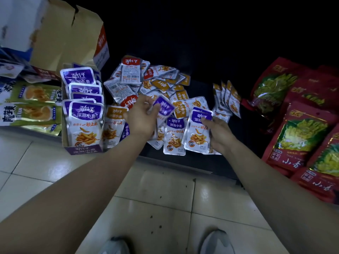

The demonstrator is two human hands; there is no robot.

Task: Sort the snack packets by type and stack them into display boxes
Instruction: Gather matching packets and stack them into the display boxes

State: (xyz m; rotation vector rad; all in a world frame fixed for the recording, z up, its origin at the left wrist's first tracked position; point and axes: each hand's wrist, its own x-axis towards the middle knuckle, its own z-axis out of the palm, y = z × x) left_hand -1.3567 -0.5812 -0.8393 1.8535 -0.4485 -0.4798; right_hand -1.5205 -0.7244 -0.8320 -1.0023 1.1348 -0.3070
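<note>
A loose pile of small snack packets with purple, orange and red tops lies on a dark shelf. My left hand pinches a purple-topped packet over the middle of the pile. My right hand holds another purple packet upright at the pile's near right. At the left stands a purple display box filled with several upright purple packets. A row of orange packets stands on edge to the right.
Large red bags with green pictures are stacked at the right. Green bags lie at the left, with cardboard cartons behind them. Pale floor tiles and my two shoes are below the shelf edge.
</note>
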